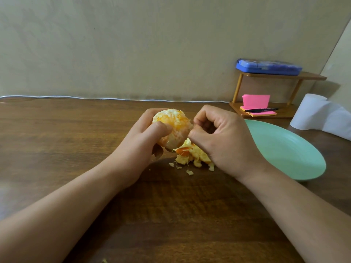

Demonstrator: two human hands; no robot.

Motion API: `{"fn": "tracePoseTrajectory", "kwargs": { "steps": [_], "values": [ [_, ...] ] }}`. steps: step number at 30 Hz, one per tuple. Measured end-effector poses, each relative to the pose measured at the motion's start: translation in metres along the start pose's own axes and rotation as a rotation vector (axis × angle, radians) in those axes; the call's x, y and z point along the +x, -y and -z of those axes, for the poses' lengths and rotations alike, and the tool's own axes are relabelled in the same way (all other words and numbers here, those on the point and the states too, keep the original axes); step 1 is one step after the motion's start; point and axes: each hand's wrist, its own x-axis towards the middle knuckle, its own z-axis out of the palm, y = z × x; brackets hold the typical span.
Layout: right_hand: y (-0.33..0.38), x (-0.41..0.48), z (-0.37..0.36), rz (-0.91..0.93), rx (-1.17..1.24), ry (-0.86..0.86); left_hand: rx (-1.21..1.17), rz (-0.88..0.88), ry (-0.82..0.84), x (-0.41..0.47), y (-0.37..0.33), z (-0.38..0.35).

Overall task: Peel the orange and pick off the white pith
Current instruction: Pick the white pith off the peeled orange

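The left forearm comes in from the lower left across the wooden table [57,130], and the left hand [146,135] lifts the orange [175,128] just clear of the wood, its thumb pressed across the near face and its fingers curled round the far and under sides. The fruit sits in that grip at the middle of the view. No rind shows on the part that faces the camera, but it still carries a shaggy coat of white pith [176,113] over its top and down its front. So I judge that peeling is done or nearly so and picking off the pith is the step in hand, with a good deal left. To the right, the right hand [222,137] meets the fruit with its wrist low, knuckles up and all fingers curled in. Its thumb and forefinger close narrowly on the pith at the orange's right flank, though the scrap they hold is too small to make out. The next move calls for a light pull away from the flesh, so the segments do not tear, and then a turn of the fruit in the left hand to bring up a fresh patch. Beneath the 2 hands lies the heap of torn peel [191,155], with crumbs scattered in front of it. A green plate [288,149] waits just beyond the right wrist.
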Motion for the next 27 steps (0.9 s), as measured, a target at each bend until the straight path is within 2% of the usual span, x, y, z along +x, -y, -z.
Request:
{"fn": "tracePoseTrajectory", "kwargs": {
  "steps": [12, 15, 22, 27],
  "values": [
    [-0.001, 0.002, 0.003, -0.027, 0.031, -0.002, -0.248, 0.046, 0.063, 0.007, 0.001, 0.003],
    [0.000, 0.003, 0.007, -0.098, 0.080, 0.025, -0.239, 0.048, 0.057, 0.006, 0.001, 0.003],
    [-0.001, 0.006, 0.009, -0.105, -0.107, 0.186, -0.171, 0.077, 0.047, 0.007, 0.000, 0.005],
    [-0.001, 0.009, 0.014, -0.108, -0.044, 0.255, -0.161, 0.107, 0.055, 0.006, -0.001, 0.005]
  ]
}}
